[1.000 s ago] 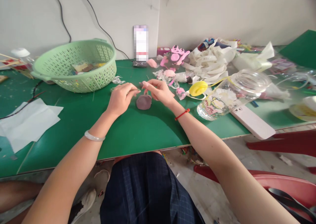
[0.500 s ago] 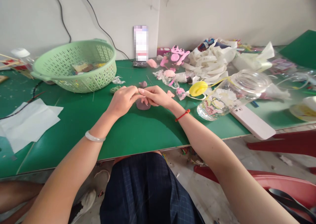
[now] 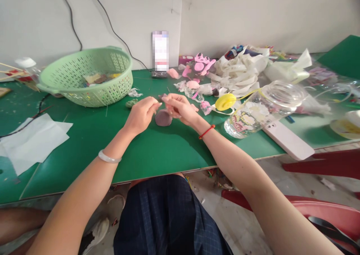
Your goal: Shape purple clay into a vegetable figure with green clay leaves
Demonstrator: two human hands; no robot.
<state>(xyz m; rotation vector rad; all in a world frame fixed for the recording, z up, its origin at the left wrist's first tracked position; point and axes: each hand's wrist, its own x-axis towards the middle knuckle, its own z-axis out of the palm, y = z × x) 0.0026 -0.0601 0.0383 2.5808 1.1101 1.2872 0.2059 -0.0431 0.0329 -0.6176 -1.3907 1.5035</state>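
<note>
My left hand [image 3: 143, 114] is closed above the green table [image 3: 168, 150], thumb and forefinger pressed together. Whatever may be between those fingertips is too small to make out. Just across a narrow gap, my right hand [image 3: 181, 108] has its fingers bent into a pinch, slightly blurred. A small purple piece [image 3: 161, 96] shows at its fingertips; whether it is held or lies behind them I cannot tell. Below and between both hands rests a rounded mauve lump [image 3: 163, 118], looking like modelling clay. Close behind my left hand lies a dull green lump [image 3: 131, 103].
A green plastic basket [image 3: 87, 80] stands back left, near white paper sheets [image 3: 42, 138]. A phone [image 3: 160, 52] leans against the wall. Pink pieces [image 3: 200, 65], a yellow-lidded clear jar [image 3: 253, 114], white strips [image 3: 239, 73] and a pale phone-like slab [image 3: 289, 138] crowd the right.
My hands, joined at the fingertips before, have come slightly apart. The right fingers have shifted up beside the small purple piece, and more of the mauve lump shows.
</note>
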